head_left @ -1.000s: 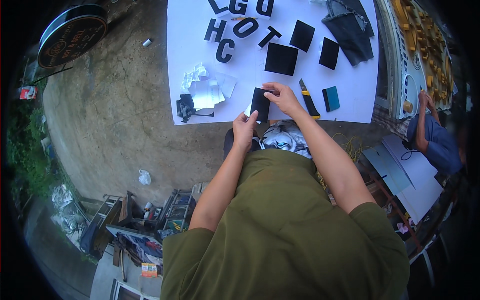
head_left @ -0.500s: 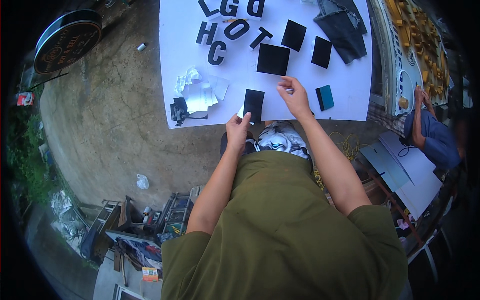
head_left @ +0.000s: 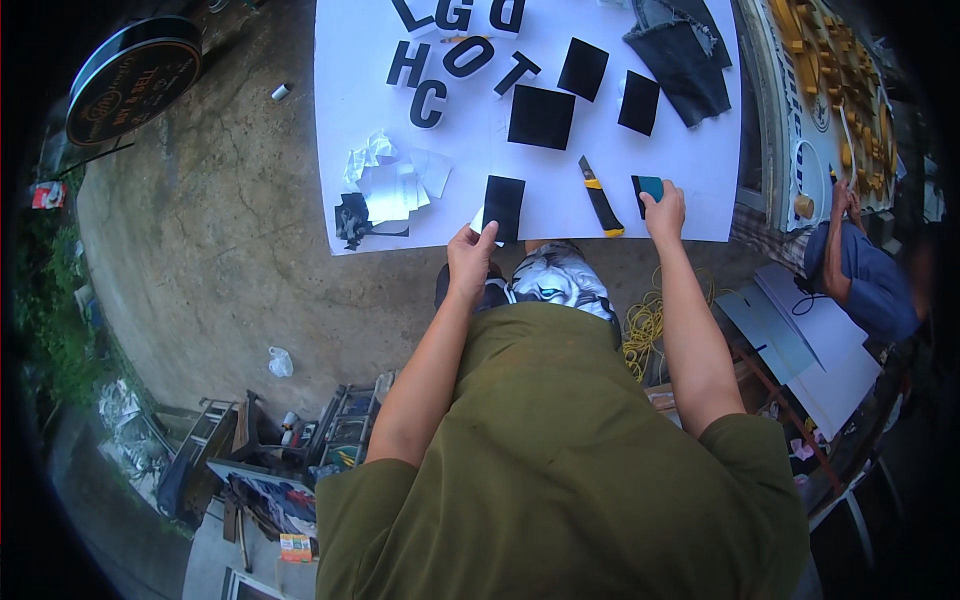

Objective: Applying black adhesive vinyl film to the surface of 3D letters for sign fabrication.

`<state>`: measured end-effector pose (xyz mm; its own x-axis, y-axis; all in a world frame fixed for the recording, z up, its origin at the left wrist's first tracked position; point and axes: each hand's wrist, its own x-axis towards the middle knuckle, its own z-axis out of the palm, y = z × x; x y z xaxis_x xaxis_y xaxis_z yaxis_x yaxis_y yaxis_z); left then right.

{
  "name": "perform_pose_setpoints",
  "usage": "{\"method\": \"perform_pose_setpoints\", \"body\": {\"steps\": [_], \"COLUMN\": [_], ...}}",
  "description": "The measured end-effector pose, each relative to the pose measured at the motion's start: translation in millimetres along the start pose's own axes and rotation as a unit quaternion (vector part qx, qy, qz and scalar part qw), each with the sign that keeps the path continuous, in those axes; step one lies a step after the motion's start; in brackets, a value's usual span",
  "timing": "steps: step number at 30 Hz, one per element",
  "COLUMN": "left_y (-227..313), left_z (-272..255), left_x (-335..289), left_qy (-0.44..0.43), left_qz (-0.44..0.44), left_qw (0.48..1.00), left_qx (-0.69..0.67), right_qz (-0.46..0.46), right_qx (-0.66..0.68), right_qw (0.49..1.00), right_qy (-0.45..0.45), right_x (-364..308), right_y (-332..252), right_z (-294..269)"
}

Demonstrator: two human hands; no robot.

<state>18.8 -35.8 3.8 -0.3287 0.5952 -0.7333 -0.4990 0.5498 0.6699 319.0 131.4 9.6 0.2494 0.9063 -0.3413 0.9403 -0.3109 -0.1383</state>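
At the near edge of the white tabletop, my left hand pinches the lower end of a small black rectangular sheet, with a white strip showing at its left side. My right hand has its thumb and fingers closed on a teal and black flat squeegee at the near right of the table. A yellow and black utility knife lies between the two hands. Farther back are a larger black square panel and black block letters with pale sides.
Crumpled white paper scraps lie at the table's left, and a dark denim cloth at the far right. Two more black panels rest near it. Another person works at the right beside a board with yellow pieces.
My right hand has moved right, from above the near middle of the table to the squeegee, and taken hold of it. The utility knife now shows on the table. My left hand stays on the black sheet.
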Motion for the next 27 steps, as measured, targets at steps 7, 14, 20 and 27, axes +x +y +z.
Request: {"method": "perform_pose_setpoints", "body": {"steps": [7,14,20,27], "left_y": [-10,-17,-16,-19], "left_z": [-2,-7,-2,-2], "left_x": [2,7,4,5], "left_qy": [-0.002,-0.011,0.008,0.008], "left_qz": [0.009,0.015,0.02,0.028], "left_qw": [1.0,0.999,0.999,0.999], "left_qx": [0.003,0.039,0.024,0.02], "right_qz": [-0.406,-0.45,-0.412,-0.44], "right_qx": [0.214,0.133,0.127,0.134], "right_qw": [0.882,0.872,0.897,0.878], "right_qy": [-0.104,-0.137,-0.096,-0.134], "right_x": [-80,-72,-43,-70], "right_y": [-142,-173,-185,-180], "right_z": [-32,12,8,9]}}
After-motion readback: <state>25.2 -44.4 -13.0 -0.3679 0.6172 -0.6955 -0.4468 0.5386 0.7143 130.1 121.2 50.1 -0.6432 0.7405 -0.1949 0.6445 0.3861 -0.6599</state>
